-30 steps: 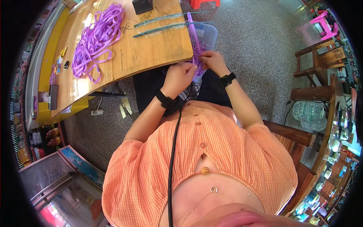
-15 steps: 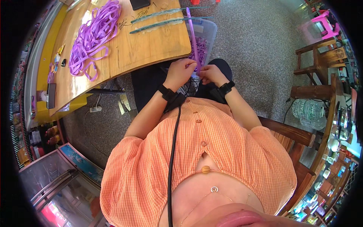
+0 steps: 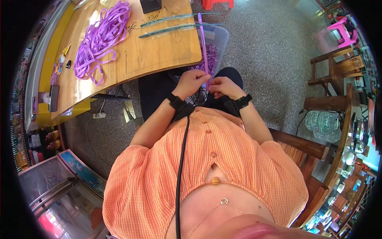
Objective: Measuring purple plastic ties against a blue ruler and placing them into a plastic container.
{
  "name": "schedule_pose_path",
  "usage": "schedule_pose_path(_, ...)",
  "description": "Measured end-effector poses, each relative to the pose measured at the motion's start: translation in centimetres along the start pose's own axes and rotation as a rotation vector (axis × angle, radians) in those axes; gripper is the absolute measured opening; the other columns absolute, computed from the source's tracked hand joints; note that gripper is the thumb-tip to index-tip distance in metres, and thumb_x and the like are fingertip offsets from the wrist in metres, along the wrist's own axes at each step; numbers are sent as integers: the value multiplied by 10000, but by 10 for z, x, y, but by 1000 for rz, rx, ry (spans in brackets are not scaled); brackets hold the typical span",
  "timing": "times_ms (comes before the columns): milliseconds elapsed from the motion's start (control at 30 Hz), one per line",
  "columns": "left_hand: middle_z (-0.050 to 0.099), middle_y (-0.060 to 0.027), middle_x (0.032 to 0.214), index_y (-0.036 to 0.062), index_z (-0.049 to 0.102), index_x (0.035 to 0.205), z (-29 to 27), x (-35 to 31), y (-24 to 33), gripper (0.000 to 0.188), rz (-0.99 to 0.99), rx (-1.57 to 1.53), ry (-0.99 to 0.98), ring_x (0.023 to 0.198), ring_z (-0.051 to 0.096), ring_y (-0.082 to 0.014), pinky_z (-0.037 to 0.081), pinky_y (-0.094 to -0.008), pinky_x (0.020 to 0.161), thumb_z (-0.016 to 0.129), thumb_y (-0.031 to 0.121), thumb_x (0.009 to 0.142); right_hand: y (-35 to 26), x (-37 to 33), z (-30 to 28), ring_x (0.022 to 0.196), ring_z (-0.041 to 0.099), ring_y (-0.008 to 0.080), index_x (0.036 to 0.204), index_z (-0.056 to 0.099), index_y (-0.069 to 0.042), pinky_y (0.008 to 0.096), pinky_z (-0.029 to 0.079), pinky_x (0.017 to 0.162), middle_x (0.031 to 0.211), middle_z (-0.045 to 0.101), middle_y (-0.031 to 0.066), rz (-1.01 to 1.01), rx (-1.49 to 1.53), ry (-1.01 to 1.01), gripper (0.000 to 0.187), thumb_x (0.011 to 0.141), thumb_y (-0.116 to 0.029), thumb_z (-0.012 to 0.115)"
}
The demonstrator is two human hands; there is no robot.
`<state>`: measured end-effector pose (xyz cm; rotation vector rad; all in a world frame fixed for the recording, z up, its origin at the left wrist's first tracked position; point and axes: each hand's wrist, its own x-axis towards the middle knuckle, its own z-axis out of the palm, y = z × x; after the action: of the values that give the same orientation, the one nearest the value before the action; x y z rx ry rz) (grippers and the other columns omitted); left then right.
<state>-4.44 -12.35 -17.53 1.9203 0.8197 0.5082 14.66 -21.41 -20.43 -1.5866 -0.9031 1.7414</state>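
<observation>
A purple ribbon strip (image 3: 204, 47) runs from the table's right edge down to my hands, in front of a clear plastic bin (image 3: 223, 40). My left hand (image 3: 191, 84) pinches the strip between thumb and fingers, and a short end hangs below the pinch. Close on its right, my right hand (image 3: 226, 88) has its fingers curled together at that lower end. Its fingertips are partly hidden, but they appear to grip the ribbon. Inside the bin lie many small purple ribbon pieces (image 3: 211, 55).
On the wooden table (image 3: 155, 55) lie a heap of purple ribbon (image 3: 99, 44), two dark green sticks (image 3: 171, 30) with pale wrapping, and a black box (image 3: 150, 5). A red stool (image 3: 217, 4) stands beyond. Wooden chairs (image 3: 332, 75) and bottles (image 3: 322, 121) are at right.
My left thumb and fingers have come over onto the ribbon. My right hand has dropped slightly, and the ribbon's end shows below my left fingers. The whole view has shifted a little.
</observation>
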Motion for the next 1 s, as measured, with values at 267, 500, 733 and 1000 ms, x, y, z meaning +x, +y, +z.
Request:
schedule_pose_path(267, 671, -83, 795, 7, 718, 928, -4, -8, 17, 191, 49, -53, -42, 719, 623, -156, 481, -299, 662, 723, 194, 889, -66, -8, 6, 820, 607, 85, 1113, 663, -27, 234, 498, 737, 908, 654, 10, -610, 11, 253, 241, 953, -207, 662)
schedule_pose_path(500, 661, -103, 737, 34, 719, 878, -7, -11, 16, 191, 120, -40, -47, 664, 623, -188, 477, -313, 621, 725, 225, 881, -118, 9, 22, 847, 612, 73, 1046, 692, -14, 231, 487, 731, 942, 686, 6, -543, 365, 158, 228, 977, -221, 627)
schedule_pose_path(733, 693, -83, 726, 26, 738, 864, -4, -6, 11, 218, -17, -25, -84, 644, 622, -130, 488, -284, 621, 743, 243, 873, -149, 53, 7, 773, 603, 51, 1018, 710, 3, 199, 463, 682, 890, 685, 0, -724, 387, 264, 191, 950, -169, 665)
schedule_pose_path(1000, 657, -97, 690, 31, 732, 851, -2, -3, 17, 229, -1, -106, -65, 602, 589, -143, 461, -302, 594, 730, 259, 874, -168, 58, 9, 693, 580, 41, 986, 733, 11, 191, 445, 613, 814, 680, -11, -858, 408, 420, 133, 906, -92, 709)
